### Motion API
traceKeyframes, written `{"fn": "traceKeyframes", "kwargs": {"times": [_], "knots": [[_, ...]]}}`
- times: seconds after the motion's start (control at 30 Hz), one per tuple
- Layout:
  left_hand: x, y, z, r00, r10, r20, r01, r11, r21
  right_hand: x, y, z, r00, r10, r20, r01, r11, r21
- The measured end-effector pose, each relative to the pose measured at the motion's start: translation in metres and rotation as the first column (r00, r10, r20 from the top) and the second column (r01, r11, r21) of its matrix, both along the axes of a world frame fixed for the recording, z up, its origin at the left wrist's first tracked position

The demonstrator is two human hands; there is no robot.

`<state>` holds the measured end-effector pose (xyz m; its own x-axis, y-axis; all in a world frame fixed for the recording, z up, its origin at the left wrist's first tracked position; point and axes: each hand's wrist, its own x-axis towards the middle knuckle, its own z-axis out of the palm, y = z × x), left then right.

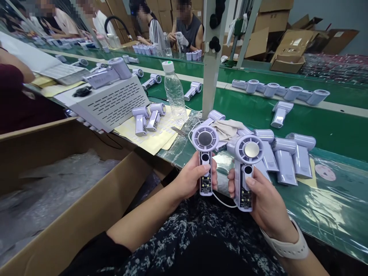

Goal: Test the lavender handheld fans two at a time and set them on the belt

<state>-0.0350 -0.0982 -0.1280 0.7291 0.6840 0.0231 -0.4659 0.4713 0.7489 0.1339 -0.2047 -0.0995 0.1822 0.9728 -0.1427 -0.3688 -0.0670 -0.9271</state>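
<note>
My left hand (191,177) is wrapped around the handle of a lilac handheld fan (205,153), held upright, its round head facing me and a circuit board showing at the handle's bottom. My right hand (263,199) grips a second lilac fan (245,168) the same way, thumb on its front. A thin white cable (222,202) hangs between the two. Both are held over my lap, in front of the green bench edge.
Several more fans (287,155) lie on the green bench (330,130) right of my hands, with a cloth (227,128) behind. A water bottle (174,92), a white metal box (109,103) and a cardboard box with bubble wrap (57,184) stand left. Other people work at the far bench.
</note>
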Motion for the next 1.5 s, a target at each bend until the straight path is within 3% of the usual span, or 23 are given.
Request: {"fn": "traceKeyframes", "kwargs": {"times": [0.1,0.37,0.7,0.87,1.13,1.33,1.5], "knots": [[-0.004,0.002,0.002,0.994,-0.089,0.063,0.084,0.993,0.085,0.000,-0.001,0.000,0.999,0.022,0.034,-0.022,0.999,0.025],[-0.006,0.014,0.017,0.998,-0.047,-0.044,0.056,0.971,0.234,-0.004,0.010,0.007,0.998,0.017,0.061,-0.019,1.000,0.022],[-0.006,0.006,0.018,0.998,-0.058,-0.021,0.060,0.985,0.160,-0.002,0.004,0.002,0.996,0.012,0.085,-0.010,1.000,-0.015],[-0.001,0.008,0.012,0.998,0.005,-0.069,0.003,0.992,0.124,0.000,0.003,0.000,0.996,-0.024,0.088,0.025,1.000,-0.018],[-0.001,0.010,0.007,0.998,-0.012,-0.068,0.017,0.998,0.066,0.004,-0.002,0.004,0.994,0.093,0.053,-0.096,0.994,0.048],[0.001,0.011,0.010,0.997,0.058,-0.053,-0.056,0.997,0.053,0.001,-0.002,0.000,0.998,0.064,-0.002,-0.063,0.996,0.058],[0.004,0.010,0.013,0.998,-0.015,-0.065,0.014,1.000,-0.021,-0.001,-0.003,0.004,0.998,0.060,-0.008,-0.059,0.996,0.059]]}}
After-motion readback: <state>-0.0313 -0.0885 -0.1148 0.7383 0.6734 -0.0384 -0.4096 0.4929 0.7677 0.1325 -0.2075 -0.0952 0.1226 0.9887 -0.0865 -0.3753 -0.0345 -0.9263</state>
